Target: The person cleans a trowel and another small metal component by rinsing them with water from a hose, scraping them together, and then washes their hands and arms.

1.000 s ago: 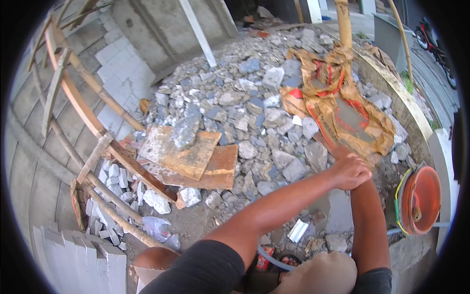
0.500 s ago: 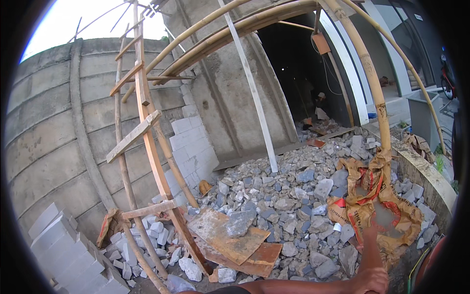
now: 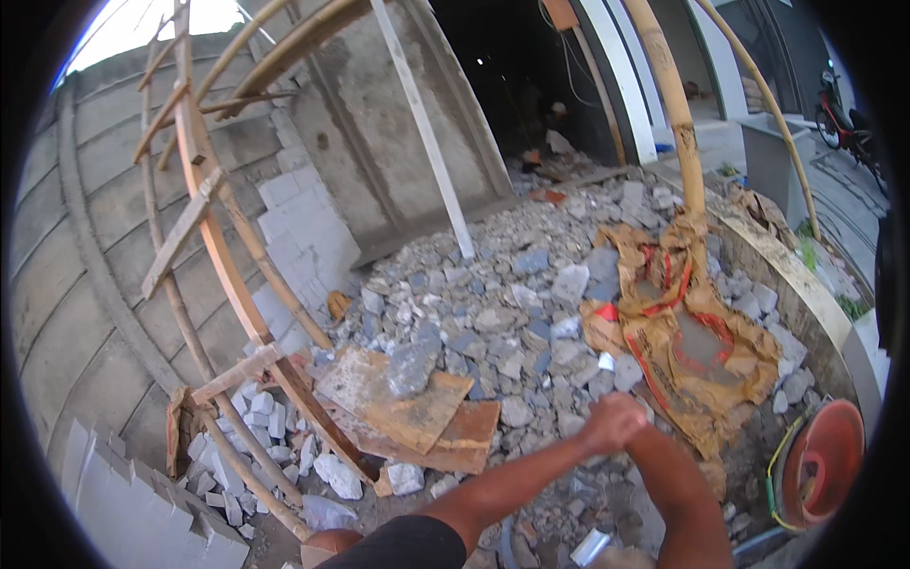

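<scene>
Nearby, orange basin [image 3: 827, 462] looks empty

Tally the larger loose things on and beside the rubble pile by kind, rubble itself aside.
Flat wooden boards: 2
Torn brown paper sacks: 1 heap, count unclear
Orange basin: 1
Clasped hands: 2
Total: 6, counting the sacks as one

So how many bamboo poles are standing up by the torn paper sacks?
2: one thick bamboo pole rises straight from the torn paper sacks; a thinner one curves just right of it. Others may be hidden.
</scene>
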Tool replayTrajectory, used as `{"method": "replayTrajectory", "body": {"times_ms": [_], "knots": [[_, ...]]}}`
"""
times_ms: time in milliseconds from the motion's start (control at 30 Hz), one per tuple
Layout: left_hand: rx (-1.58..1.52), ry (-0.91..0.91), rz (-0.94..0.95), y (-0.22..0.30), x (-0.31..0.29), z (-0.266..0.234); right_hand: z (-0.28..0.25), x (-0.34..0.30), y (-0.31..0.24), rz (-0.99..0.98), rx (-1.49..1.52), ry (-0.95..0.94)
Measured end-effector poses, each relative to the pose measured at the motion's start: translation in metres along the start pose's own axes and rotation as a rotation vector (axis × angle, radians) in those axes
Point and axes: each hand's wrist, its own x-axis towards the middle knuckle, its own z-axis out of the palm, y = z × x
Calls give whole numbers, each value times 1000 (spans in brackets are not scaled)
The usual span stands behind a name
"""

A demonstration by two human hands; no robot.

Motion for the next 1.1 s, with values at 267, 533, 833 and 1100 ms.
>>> {"method": "replayTrajectory", "body": {"times_ms": [267,533,833,1100], "knots": [[-581,-33,188,135,14,36,42,-35,16,146,231,-105],[597,-368,-1311,2,-194,39,107,-90,10,68,266,-378],[236,-664,-1113,20,-253,28,150,-61,8,41,84,-255],[102,-671,-394,102,-106,-46,161,-37,25,-161,-26,108]]}}
